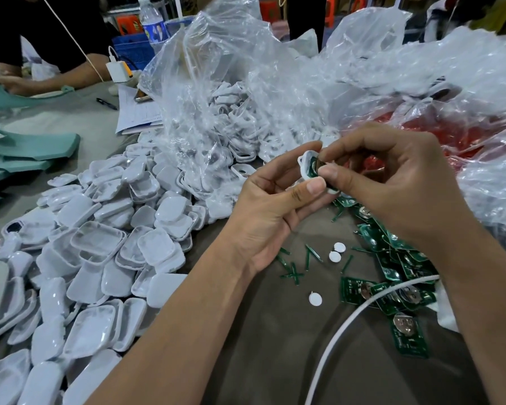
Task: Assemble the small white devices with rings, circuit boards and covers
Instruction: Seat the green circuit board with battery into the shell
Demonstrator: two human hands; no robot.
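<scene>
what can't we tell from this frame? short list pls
- Head view: whether the circuit board is fully seated in the white shell; fingers of the right hand and left hand cover it.
- Red contents of the right bag: crinkled plastic blurs them.
- Printing on the loose boards: too small.
- White cable: both ends cut off or hidden by the right arm.

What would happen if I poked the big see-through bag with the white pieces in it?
The clear plastic bag looks thin and crinkled, so it would probably dent and rustle, not push back. Its open side already spills white shells onto the table, so more might slide out.
</scene>
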